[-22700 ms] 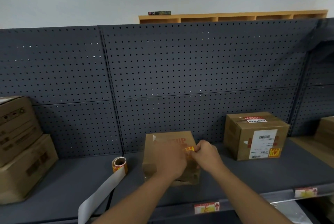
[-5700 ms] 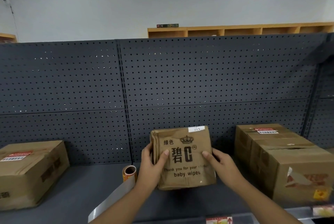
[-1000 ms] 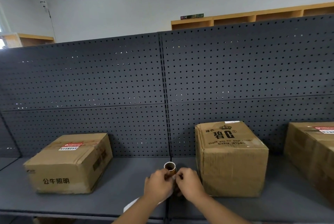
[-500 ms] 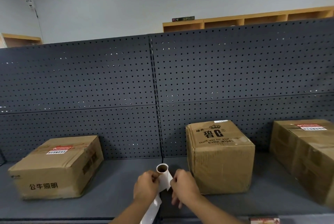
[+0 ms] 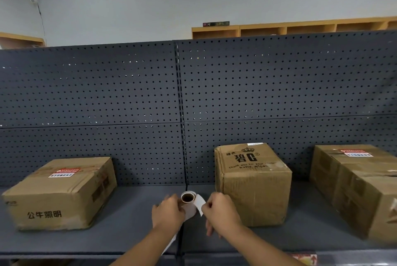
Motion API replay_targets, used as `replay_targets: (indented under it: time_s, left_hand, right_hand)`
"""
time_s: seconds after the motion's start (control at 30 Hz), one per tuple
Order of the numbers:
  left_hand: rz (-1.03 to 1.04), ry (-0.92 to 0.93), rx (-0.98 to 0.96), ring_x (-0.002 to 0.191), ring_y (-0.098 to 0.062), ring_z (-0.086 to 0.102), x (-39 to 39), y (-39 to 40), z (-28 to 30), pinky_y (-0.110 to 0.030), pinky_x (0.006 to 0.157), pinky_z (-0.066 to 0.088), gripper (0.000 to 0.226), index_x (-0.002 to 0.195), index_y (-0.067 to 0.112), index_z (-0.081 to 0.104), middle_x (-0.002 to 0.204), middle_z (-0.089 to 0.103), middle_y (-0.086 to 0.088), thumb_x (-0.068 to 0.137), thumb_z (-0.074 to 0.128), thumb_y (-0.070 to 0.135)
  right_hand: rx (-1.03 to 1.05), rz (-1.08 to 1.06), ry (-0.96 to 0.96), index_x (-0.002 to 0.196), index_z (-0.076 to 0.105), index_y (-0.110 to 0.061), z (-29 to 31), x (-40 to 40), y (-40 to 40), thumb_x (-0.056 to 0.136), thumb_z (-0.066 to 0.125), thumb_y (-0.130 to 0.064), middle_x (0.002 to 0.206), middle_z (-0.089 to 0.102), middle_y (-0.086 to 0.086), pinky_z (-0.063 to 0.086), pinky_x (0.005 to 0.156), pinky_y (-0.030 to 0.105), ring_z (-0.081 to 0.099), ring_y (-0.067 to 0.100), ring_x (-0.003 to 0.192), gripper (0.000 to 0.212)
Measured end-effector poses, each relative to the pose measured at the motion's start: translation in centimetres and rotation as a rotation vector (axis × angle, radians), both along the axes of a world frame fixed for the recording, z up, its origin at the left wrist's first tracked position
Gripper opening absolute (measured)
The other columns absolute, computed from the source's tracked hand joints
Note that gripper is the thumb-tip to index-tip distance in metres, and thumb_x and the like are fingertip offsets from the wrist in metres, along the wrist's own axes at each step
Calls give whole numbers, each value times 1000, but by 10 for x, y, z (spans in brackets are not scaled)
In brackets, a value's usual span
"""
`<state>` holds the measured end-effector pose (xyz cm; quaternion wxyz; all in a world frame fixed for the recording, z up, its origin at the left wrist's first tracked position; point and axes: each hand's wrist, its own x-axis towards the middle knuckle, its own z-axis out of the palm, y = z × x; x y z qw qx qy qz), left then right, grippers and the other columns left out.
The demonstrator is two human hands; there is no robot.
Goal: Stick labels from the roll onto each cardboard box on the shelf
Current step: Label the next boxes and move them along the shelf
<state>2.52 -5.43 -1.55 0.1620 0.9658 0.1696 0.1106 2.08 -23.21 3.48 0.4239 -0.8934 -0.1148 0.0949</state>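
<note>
Three brown cardboard boxes stand on the dark metal shelf (image 5: 129, 237), head view: left box (image 5: 62, 192) printed "公牛照明", red-and-white sticker on top; middle box (image 5: 253, 186) reading "碧C… baby wipes"; right box (image 5: 361, 186), similar sticker. Label roll (image 5: 188, 197), cardboard-cored, sits between the hands: left hand (image 5: 168, 212) grips it, right hand (image 5: 221, 210) pinches its white backing strip (image 5: 200, 205).

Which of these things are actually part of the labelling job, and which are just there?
Part of the job:
label roll
left hand
right hand
left box
middle box
right box
shelf

Just there:
pegboard
wooden cubbies
</note>
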Motion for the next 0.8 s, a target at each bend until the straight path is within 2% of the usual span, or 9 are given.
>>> replay_targets:
  time_s: [0.1,0.2,0.3,0.37,0.47,0.53,0.6,0.67,0.8]
  left_hand:
    - [-42,-147,44,114,-18,55,-2,-7,5,-31,93,42,29,120,31,60,122,56,9,92,60,28]
    - [-138,-353,-211,107,-12,52,-4,-20,14,-24,83,44,19,114,27,61,112,55,14,95,63,24]
    - [-101,-484,-470,96,-10,56,-6,-32,28,-26,79,50,12,100,25,54,103,54,10,96,65,22]
    - [-74,-458,-731,93,-16,63,-7,-37,36,-36,82,56,11,100,21,54,103,62,-2,100,62,29]
    - [-56,-368,-1132,95,-23,71,-10,-42,47,-44,89,59,30,104,12,60,101,71,-11,104,55,42]
    - [-81,-379,-1182,90,-19,72,-12,-44,50,-37,83,61,31,105,8,63,98,71,-12,103,59,39]
    - [-95,-410,-1234,78,-13,71,-15,-44,52,-28,70,59,18,105,4,63,93,71,-12,102,62,22]
    - [-78,-417,-1350,74,-17,70,-16,-41,53,-31,65,57,11,106,-1,63,90,70,-14,101,60,8]
    - [-41,-466,-1471,81,-30,69,-16,-33,58,-45,75,56,10,106,3,63,93,73,-21,101,59,10]
  right_hand:
    - [69,-16,-78,91,54,-12,3,-1,2,100,48,-16,66,74,15,38,32,23,70,22,46,12]
    - [131,-18,-124,90,55,-12,9,-2,7,102,53,-18,66,72,14,47,39,33,67,21,43,14]
    - [148,-13,-198,89,55,-13,13,-3,10,103,56,-22,68,71,10,48,40,33,66,18,41,17]
    - [147,-18,-264,88,57,-13,13,-2,12,103,57,-24,68,70,7,50,39,31,66,17,43,19]
    - [78,11,-365,93,61,-19,10,0,15,103,56,-22,72,69,1,58,48,34,68,13,51,12]
    - [66,64,-395,100,64,-23,7,0,17,104,54,-26,73,69,-2,60,53,36,69,11,55,12]
    - [69,108,-412,105,66,-28,6,0,17,104,51,-33,75,70,-6,61,54,38,69,10,59,16]
    - [82,113,-433,105,67,-30,6,-2,15,104,48,-38,75,70,-7,60,54,39,69,10,61,21]
    - [279,41,-355,107,64,-26,24,-8,7,106,52,-27,75,71,4,52,42,29,67,15,50,12]
